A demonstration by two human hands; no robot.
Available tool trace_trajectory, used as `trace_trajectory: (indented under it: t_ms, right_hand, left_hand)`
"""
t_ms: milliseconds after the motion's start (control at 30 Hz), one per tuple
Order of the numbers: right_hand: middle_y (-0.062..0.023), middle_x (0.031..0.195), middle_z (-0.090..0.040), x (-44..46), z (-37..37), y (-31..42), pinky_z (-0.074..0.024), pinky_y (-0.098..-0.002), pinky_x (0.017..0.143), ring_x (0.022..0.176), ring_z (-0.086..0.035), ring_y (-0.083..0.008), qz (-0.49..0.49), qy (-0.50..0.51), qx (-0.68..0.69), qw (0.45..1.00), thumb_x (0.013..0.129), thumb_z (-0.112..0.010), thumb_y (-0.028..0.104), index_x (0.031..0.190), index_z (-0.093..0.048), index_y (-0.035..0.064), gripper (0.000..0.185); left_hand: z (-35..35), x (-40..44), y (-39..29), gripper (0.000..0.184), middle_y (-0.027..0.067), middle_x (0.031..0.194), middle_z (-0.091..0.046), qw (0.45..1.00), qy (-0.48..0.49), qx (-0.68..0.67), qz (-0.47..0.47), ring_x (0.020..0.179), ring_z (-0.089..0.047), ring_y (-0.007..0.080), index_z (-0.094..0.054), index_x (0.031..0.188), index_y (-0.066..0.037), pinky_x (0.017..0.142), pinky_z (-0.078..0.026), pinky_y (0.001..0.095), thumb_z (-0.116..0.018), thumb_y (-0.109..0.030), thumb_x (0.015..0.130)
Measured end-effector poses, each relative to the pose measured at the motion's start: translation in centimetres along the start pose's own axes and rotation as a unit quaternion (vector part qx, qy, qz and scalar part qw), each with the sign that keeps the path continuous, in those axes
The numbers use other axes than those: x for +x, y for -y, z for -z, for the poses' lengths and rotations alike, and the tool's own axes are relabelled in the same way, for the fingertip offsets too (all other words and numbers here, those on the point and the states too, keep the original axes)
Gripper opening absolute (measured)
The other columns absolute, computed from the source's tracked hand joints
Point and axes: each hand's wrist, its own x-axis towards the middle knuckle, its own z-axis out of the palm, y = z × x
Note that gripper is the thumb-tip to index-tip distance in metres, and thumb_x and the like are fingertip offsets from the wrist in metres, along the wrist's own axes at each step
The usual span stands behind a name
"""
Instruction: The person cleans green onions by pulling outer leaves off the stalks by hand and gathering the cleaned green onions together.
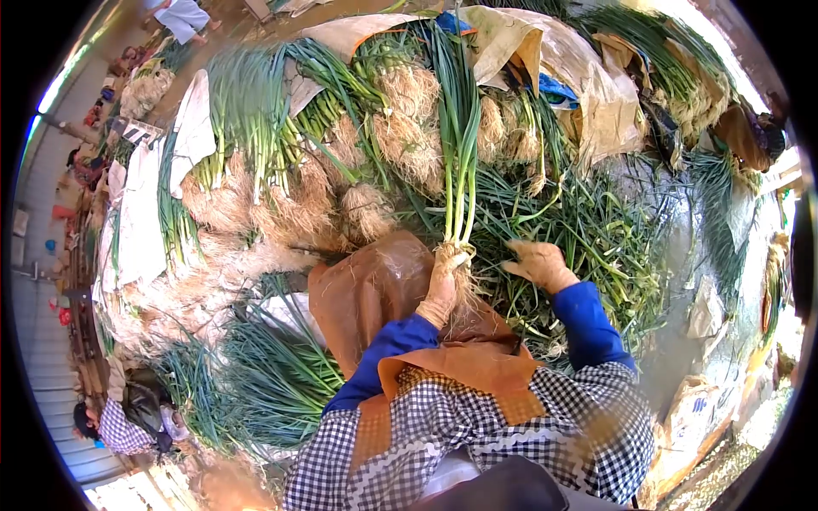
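Observation:
My left hand [441, 285] grips a few green onions [461, 183] low on their white stems, just above the stringy roots. They stand upright in front of me, leaves pointing away. To the right, my right hand [540, 265] is apart from them, its fingers loosely spread over a heap of stripped leaves [579, 230]; I see nothing in it. A brown apron [375, 289] covers my lap beneath the left hand. Bundles of green onions with tangled roots [409, 111] lie just beyond, to the front and left.
More green onions [273, 375] are piled at my left side. Tan sacking [588, 77] covers bundles at the far right, and white cloth [141, 213] drapes the left ones. Wet floor [682, 315] shows on the right. A person [123, 426] sits at far left; another [181, 17] stands at the top.

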Motion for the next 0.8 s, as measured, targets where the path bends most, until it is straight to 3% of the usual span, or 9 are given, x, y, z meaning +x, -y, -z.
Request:
trace_trajectory:
  t_ms: [67, 300, 333, 400, 500, 600, 667, 700, 800]
  right_hand:
    - [-0.0046, 0.075, -0.063, 3.1, 1.4, 3.1, -0.0478, -0.0282, 0.062, 0.072, -0.063, -0.0202, 0.049, -0.019, 0.226, 0.973, 0.082, -0.057, 0.047, 0.1, -0.059, 0.008, 0.043]
    - [-0.0077, 0.08, -0.063, 4.1, -4.2, 4.7, -0.0496, -0.0277, 0.061, 0.072, -0.062, -0.0182, 0.329, -0.188, 0.021, 0.925, 0.085, -0.05, 0.014, 0.11, -0.057, 0.0091, 0.027]
    - [-0.0081, 0.081, -0.063, 3.1, -3.4, 5.5, -0.0506, -0.0294, 0.066, 0.073, -0.062, -0.0193, 0.203, -0.039, 0.252, 0.945, 0.083, -0.052, 0.011, 0.102, -0.061, 0.006, 0.022]
    - [-0.009, 0.08, -0.063, 0.6, 2.2, 5.9, -0.0504, -0.0316, 0.066, 0.073, -0.063, -0.021, 0.249, 0.101, 0.292, 0.918, 0.085, -0.054, 0.012, 0.09, -0.064, 0.0035, 0.014]
    - [-0.0149, 0.08, -0.063, -3.3, 3.6, 7.2, -0.0482, -0.0328, 0.067, 0.073, -0.062, -0.0205, 0.205, 0.241, 0.506, 0.802, 0.091, -0.052, 0.034, 0.083, -0.063, 0.002, 0.035]
    - [-0.0164, 0.086, -0.063, -1.7, 4.7, 3.3, -0.0477, -0.0309, 0.075, 0.081, -0.062, -0.0222, 0.022, 0.173, 0.233, 0.957, 0.092, -0.049, 0.039, 0.093, -0.062, 0.0011, 0.04]
    - [-0.0173, 0.096, -0.062, -0.5, 1.9, 2.3, -0.0469, -0.0288, 0.083, 0.09, -0.061, -0.0253, -0.062, 0.041, 0.296, 0.952, 0.089, -0.053, 0.039, 0.108, -0.059, 0.004, 0.04]
    - [-0.0184, 0.107, -0.06, 1.1, 2.5, 2.4, -0.045, -0.028, 0.089, 0.097, -0.058, -0.0268, -0.071, 0.16, 0.312, 0.934, 0.09, -0.051, 0.04, 0.12, -0.054, 0.0098, 0.043]
    - [-0.0129, 0.095, -0.062, 3.8, -3.3, 2.6, -0.0464, -0.0313, 0.086, 0.095, -0.058, -0.0259, 0.098, 0.035, 0.207, 0.973, 0.088, -0.05, 0.022, 0.115, -0.059, 0.0164, 0.029]
  left_hand:
    - [0.4, -0.5, 0.1, 0.019, 0.0031, 0.087, -0.056, 1.0, 0.004, -0.024, -0.007, 0.075, -0.055, 0.0126, -0.052, 0.104, -0.005, 0.068, -0.048, 0.0243, -0.053, -0.006, 0.085]
    - [1.2, -1.0, 0.7, 0.025, 0.0049, 0.102, -0.058, 0.997, -0.02, -0.077, -0.002, 0.096, -0.055, 0.0156, -0.053, 0.113, -0.007, 0.086, -0.045, 0.0295, -0.051, -0.014, 0.089]
    - [0.9, -1.1, 0.4, 0.025, 0.0048, 0.102, -0.058, 0.996, 0.02, -0.09, 0.011, 0.096, -0.054, 0.0156, -0.054, 0.114, -0.008, 0.087, -0.044, 0.0302, -0.052, -0.015, 0.09]
    - [1.8, -0.7, 1.1, 0.023, 0.0044, 0.097, -0.057, 0.994, -0.014, 0.076, -0.076, 0.088, -0.056, 0.0152, -0.054, 0.111, -0.008, 0.077, -0.048, 0.0282, -0.052, -0.017, 0.09]
    - [1.2, 0.2, 0.0, 0.023, 0.0038, 0.085, -0.057, 0.99, 0.003, -0.124, 0.065, 0.069, -0.056, 0.0116, -0.056, 0.11, -0.009, 0.057, -0.046, 0.0221, -0.056, -0.019, 0.089]
    - [-0.6, -0.5, -1.1, 0.02, 0.0034, 0.085, -0.058, 0.987, -0.003, -0.135, 0.086, 0.072, -0.058, 0.0143, -0.055, 0.104, -0.01, 0.057, -0.049, 0.0253, -0.055, -0.023, 0.09]
    - [-0.1, -0.2, -0.5, 0.024, 0.0046, 0.086, -0.06, 0.987, -0.017, -0.128, 0.095, 0.073, -0.059, 0.0158, -0.055, 0.106, -0.011, 0.058, -0.05, 0.0257, -0.052, -0.029, 0.091]
    - [-0.3, -0.2, -0.5, 0.027, 0.0054, 0.087, -0.061, 0.982, -0.01, -0.146, 0.117, 0.074, -0.06, 0.0167, -0.055, 0.108, -0.01, 0.06, -0.051, 0.0264, -0.049, -0.032, 0.092]
    - [-1.5, -0.1, -2.0, 0.041, 0.0061, 0.089, -0.063, 0.981, 0.007, -0.13, 0.142, 0.077, -0.061, 0.0176, -0.055, 0.112, -0.007, 0.067, -0.052, 0.0279, -0.043, -0.041, 0.093]
